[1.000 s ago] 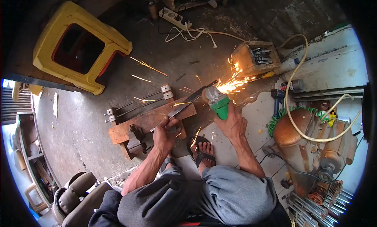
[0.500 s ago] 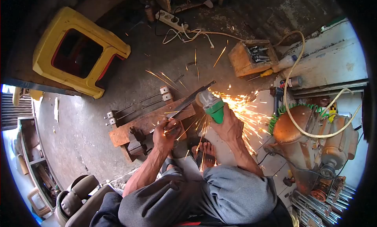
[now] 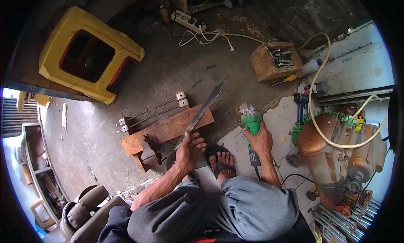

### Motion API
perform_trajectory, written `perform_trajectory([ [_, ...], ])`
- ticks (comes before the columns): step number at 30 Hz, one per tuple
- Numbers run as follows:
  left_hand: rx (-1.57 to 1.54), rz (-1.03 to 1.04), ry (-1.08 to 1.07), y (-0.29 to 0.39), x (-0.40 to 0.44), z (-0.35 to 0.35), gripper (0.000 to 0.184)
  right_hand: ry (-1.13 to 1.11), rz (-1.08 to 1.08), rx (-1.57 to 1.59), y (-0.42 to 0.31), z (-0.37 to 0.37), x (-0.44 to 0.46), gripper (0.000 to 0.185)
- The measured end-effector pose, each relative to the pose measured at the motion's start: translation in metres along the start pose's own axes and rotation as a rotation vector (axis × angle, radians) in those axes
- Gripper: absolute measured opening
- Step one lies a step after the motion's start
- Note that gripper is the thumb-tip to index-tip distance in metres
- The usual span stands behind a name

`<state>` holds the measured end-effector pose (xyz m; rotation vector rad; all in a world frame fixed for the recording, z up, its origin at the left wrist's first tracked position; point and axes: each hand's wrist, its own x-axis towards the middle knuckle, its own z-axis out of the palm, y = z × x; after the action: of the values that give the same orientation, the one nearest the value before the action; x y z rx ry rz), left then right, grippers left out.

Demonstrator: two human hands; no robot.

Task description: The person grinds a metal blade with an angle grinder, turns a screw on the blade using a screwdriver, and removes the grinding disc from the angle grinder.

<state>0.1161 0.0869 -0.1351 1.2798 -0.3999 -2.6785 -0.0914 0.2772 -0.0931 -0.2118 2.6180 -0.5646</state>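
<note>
A long, flat, dark metal strip (image 3: 206, 106), shaped like a blade and stepped narrower toward its far end, slants up and away above the wooden board. Its near end lies in my left hand (image 3: 189, 152), closed around it. On the right, my right hand (image 3: 261, 139) grips a green angle grinder (image 3: 252, 123) by its body. The grinder's disc and guard point away from me, apart from the strip, and no sparks show. Beneath the strip is the reddish-brown wooden board (image 3: 166, 133), with a small dark vise (image 3: 150, 150) at its near side.
Rods with metal blocks (image 3: 182, 100) lie beyond the board. A yellow plastic shell (image 3: 75, 83) stands at left, a wooden tool box (image 3: 263, 66) at upper right. A power strip (image 3: 185, 20) with tangled cable lies at the back; a rusty compressor (image 3: 313, 136) stands at right.
The sparks have stopped. My right hand has drawn the grinder away from the strip, rightward and closer to me. My left hand has turned and raised the strip to a steeper slant.
</note>
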Motion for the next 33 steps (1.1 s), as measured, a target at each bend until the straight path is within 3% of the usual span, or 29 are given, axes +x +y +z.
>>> perform_trajectory([
  [4, 0.254, -0.162, 0.081, -0.006, -0.012, 0.007, 0.048, -0.005, -0.014, 0.004, 0.002, 0.003, -0.001, 0.063],
  [6, 1.053, 0.183, -0.036, -0.011, -0.023, 0.013, 0.037, -0.012, -0.019, 0.000, 0.004, 0.003, 0.001, 0.064],
  [7, 1.268, 0.396, 0.036, -0.002, -0.037, 0.035, 0.023, -0.016, -0.020, -0.002, 0.004, 0.003, 0.001, 0.065],
  [8, 1.266, 0.395, 0.039, 0.001, -0.032, 0.034, 0.023, -0.009, -0.034, 0.004, 0.003, 0.003, 0.001, 0.065],
  [10, 1.623, 1.180, 0.043, 0.012, -0.024, 0.026, 0.025, -0.003, -0.048, 0.011, 0.003, 0.003, 0.002, 0.066],
  [11, 1.709, 1.156, 0.081, 0.017, -0.024, 0.022, 0.039, -0.010, -0.047, 0.015, 0.003, 0.005, 0.002, 0.065],
  [14, 1.884, 1.183, 0.250, 0.025, -0.023, 0.017, 0.050, -0.021, -0.047, 0.023, 0.001, 0.005, 0.003, 0.065],
  [15, 1.918, 1.079, 0.240, 0.025, -0.026, 0.013, 0.058, -0.026, -0.047, 0.024, -0.001, 0.005, 0.002, 0.065],
  [21, 2.037, 1.003, 0.339, 0.021, -0.032, -0.001, 0.064, -0.060, -0.022, 0.036, -0.006, 0.005, 0.000, 0.063],
  [28, 1.874, 0.914, 0.355, 0.023, -0.040, 0.001, 0.050, -0.026, -0.032, 0.052, -0.007, 0.008, 0.001, 0.057],
  [30, 1.526, 0.782, 0.395, 0.024, -0.037, -0.001, 0.041, -0.029, -0.019, 0.041, -0.010, 0.006, -0.001, 0.057],
  [32, 1.537, 0.878, 0.399, 0.028, -0.037, 0.002, 0.033, -0.028, -0.029, 0.057, -0.012, 0.003, -0.003, 0.056],
  [33, 1.456, 0.747, 0.381, 0.029, -0.037, 0.003, 0.033, -0.026, -0.043, 0.076, -0.013, 0.003, -0.004, 0.056],
])
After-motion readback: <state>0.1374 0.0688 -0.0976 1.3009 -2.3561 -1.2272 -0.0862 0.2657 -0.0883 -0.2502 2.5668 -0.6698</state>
